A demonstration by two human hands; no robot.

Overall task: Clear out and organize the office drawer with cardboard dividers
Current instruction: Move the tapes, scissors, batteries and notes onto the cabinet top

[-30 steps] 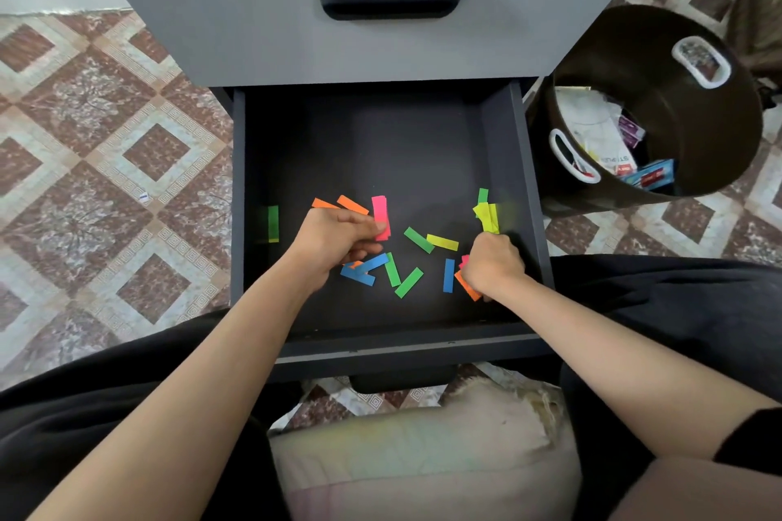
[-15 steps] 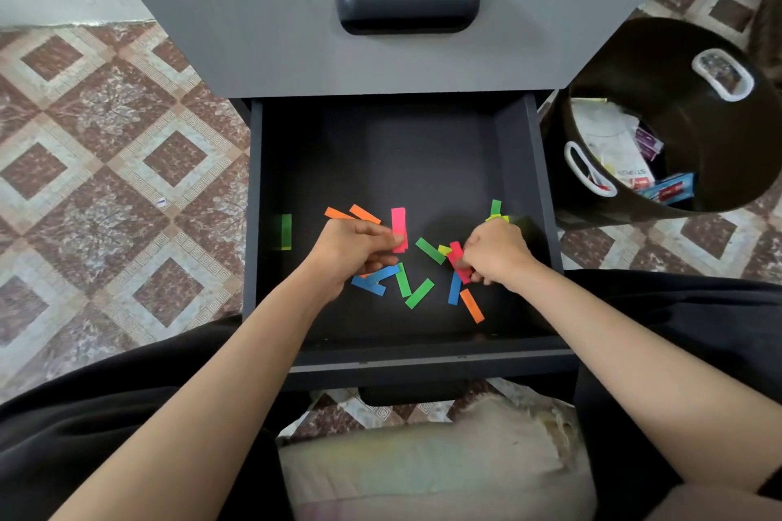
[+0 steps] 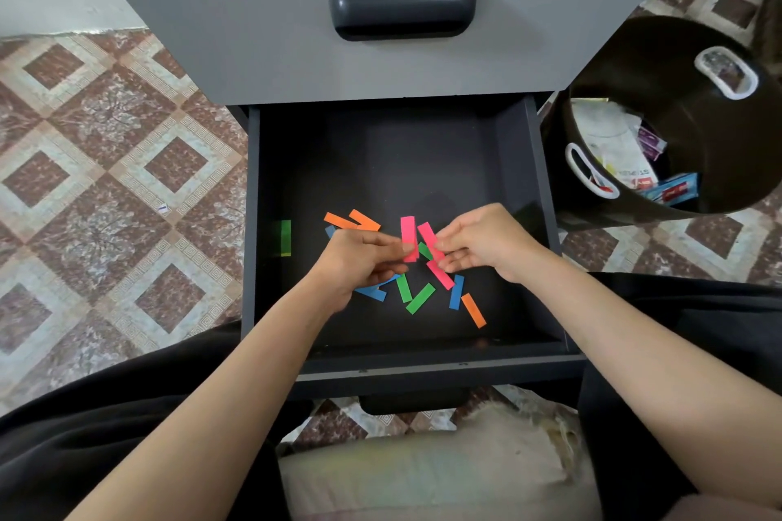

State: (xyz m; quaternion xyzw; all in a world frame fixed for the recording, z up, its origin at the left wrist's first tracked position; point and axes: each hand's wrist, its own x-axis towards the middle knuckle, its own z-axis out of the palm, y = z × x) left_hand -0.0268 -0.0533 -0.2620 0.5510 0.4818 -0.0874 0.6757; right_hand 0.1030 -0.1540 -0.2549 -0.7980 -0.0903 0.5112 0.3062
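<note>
Head view. A grey cabinet (image 3: 271,55) stands on a patterned tile floor (image 3: 106,148), its upper drawer closed. The lower open drawer (image 3: 534,190) is pulled toward the person. To its right stands a dark bucket (image 3: 677,55) with white handles, holding papers and small packets.

Progress, as judged: the clearing stage is nearly finished. The drawer's far half is bare, and only small coloured paper strips lie in the near half. No cardboard dividers are in view, so the organising stage appears not yet begun.

Both hands work over the drawer's near centre.
- The left hand (image 3: 359,262) pinches the near end of an upright pink strip (image 3: 408,235) between thumb and forefinger. Its long axis runs near to far.
- The right hand (image 3: 486,241) pinches a slanted pink strip (image 3: 428,237) with curled fingertips. Its far end leans left.
- The two strips sit just beside each other.

The loose strips lie at mixed angles:
- Two orange strips (image 3: 353,220) lie at far left.
- The green strips (image 3: 419,298) and a blue strip (image 3: 456,292) lie nearer.
- One green-yellow strip (image 3: 286,237) lies by the left wall.
</note>
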